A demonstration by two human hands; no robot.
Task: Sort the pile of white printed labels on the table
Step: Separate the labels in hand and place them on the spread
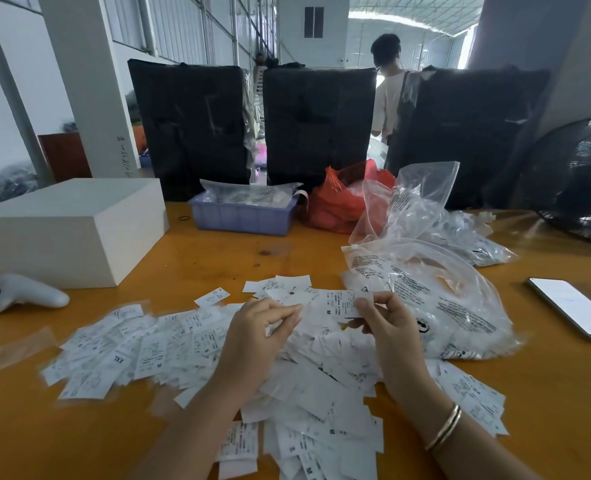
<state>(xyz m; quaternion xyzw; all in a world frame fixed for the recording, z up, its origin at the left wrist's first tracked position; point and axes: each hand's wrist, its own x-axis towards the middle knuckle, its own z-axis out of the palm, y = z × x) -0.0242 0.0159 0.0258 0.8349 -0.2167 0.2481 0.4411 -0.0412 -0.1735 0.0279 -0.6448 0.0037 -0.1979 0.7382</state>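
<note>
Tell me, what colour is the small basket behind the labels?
The basket is pale blue-purple, seen in the head view.

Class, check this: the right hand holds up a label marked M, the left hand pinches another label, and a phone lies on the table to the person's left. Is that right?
Not quite. The head view shows the phone on the right; right hand, M label, left hand as stated.
</note>
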